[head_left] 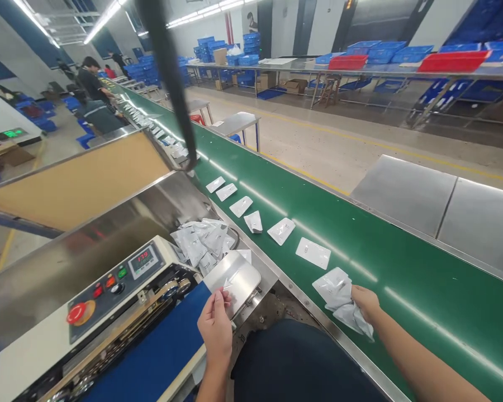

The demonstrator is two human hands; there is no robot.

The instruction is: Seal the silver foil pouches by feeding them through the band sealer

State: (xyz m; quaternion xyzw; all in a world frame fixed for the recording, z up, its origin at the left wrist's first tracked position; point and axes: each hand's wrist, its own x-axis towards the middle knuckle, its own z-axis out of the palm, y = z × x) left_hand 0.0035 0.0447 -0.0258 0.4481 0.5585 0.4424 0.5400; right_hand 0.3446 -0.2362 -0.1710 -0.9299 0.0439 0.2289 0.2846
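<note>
Dark clothing (302, 363) sits nearest. The left hand's (217, 324) fingers curl by a metal plate (243, 274), possibly pinching something; I cannot tell. The right hand (365, 304) grips silvery pouches (335, 288) over the green belt (423, 273); farther lies a pouch pile (205, 241).

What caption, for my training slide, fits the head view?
Right hand holding white packets over a green belt, left hand by a machine.

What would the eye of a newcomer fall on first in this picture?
Probably the long green conveyor belt, which runs from the lower right towards the upper left with a row of white packets on it. Next, the right hand, holding a bunch of packets over the belt. At lower left, a red knob stands out on the machine.
</note>
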